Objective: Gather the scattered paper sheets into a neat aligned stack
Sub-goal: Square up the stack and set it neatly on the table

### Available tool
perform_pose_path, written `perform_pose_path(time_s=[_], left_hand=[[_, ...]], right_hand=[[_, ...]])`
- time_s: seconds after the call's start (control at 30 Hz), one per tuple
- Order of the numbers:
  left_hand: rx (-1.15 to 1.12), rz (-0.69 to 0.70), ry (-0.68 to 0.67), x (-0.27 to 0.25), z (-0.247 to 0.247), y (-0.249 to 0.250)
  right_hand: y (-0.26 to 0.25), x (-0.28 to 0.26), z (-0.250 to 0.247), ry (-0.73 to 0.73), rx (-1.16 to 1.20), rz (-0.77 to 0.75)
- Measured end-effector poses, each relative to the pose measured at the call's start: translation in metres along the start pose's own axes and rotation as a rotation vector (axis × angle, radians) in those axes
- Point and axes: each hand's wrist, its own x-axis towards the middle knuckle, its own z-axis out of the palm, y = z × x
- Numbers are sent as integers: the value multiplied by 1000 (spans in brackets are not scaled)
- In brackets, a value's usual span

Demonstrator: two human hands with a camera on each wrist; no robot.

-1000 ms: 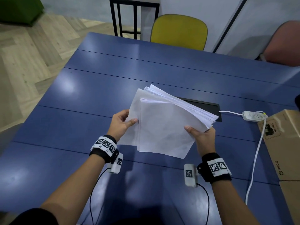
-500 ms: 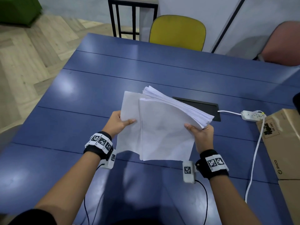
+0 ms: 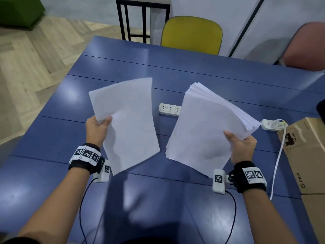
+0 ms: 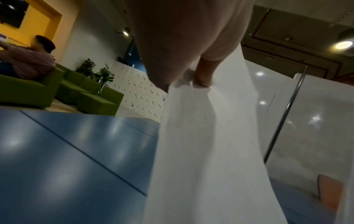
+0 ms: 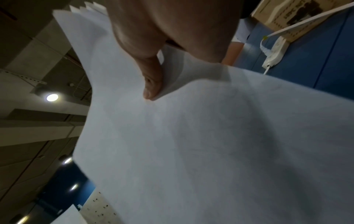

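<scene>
My left hand [image 3: 98, 126] pinches the left edge of a thin set of white sheets [image 3: 126, 120], held up above the blue table [image 3: 52, 141]. In the left wrist view the same sheets [image 4: 208, 151] hang down from that hand [image 4: 199, 78]. My right hand [image 3: 241, 145] grips the right edge of a thick white paper stack [image 3: 202, 127], its far edges fanned and uneven. In the right wrist view my thumb [image 5: 153, 84] presses on top of this stack [image 5: 210, 144]. The two bundles are apart, with a gap between them.
A white power strip [image 3: 169, 109] lies on the table between the bundles; another power strip [image 3: 273, 124] with a white cord sits at the right beside a cardboard box [image 3: 309, 155]. A yellow chair [image 3: 191, 35] and a pink chair [image 3: 306, 48] stand behind the table.
The single bundle held by both hands has split: my left hand pulled a few sheets away to the left, my right hand kept the thick stack and moved right.
</scene>
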Motion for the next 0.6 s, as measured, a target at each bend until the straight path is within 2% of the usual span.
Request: perform_pose_path(time_s=[0.1, 0.2, 0.37, 0.47, 0.6], left_hand=[[17, 75, 56, 11, 9, 13], [-2, 130, -17, 17, 30, 29], [-9, 130, -318, 3, 84, 53], [-67, 57, -545, -7, 109, 53], [58, 54, -811, -20, 122, 45]], right_hand=[[-11, 1, -4, -73, -43, -35], [-24, 0, -3, -174, -48, -51], [-30, -3, 16, -281, -26, -36], [-23, -6, 28, -269, -33, -21], [-11, -11, 30, -218, -12, 20]])
